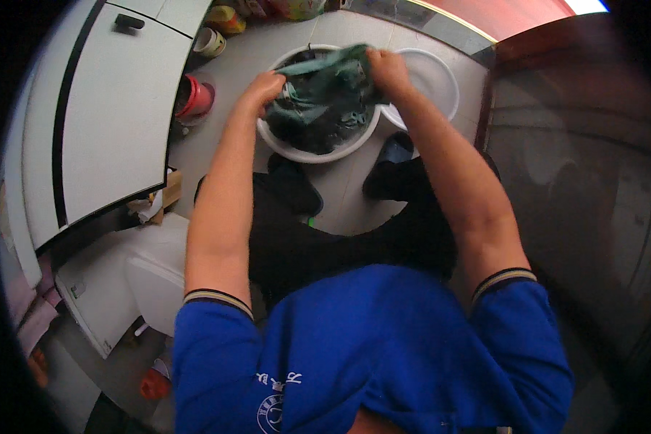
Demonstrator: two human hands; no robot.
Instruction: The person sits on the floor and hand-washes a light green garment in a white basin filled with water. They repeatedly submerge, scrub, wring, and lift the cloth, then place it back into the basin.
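A wet dark green cloth point(325, 81) is stretched between my two hands above a round white basin point(325, 158) on the floor. My left hand point(266, 89) grips its left edge, and my right hand point(388, 70) has hold of the upper right corner. Below the cloth, dark water point(309, 135) fills much of the basin, with a little foam on it. Part of the basin's inside is hidden by the cloth, which is somewhat blurred. Whether other dark fabric lies in the water, I cannot tell.
Right of the basin, a second white basin point(434, 81) touches or nearly touches it. A red bucket point(198, 100) and a small white tub point(210, 43) stand beside the white cabinet point(119, 114). A dark glossy panel point(569, 163) bounds the right side. My slippers point(396, 147) flank the near rim.
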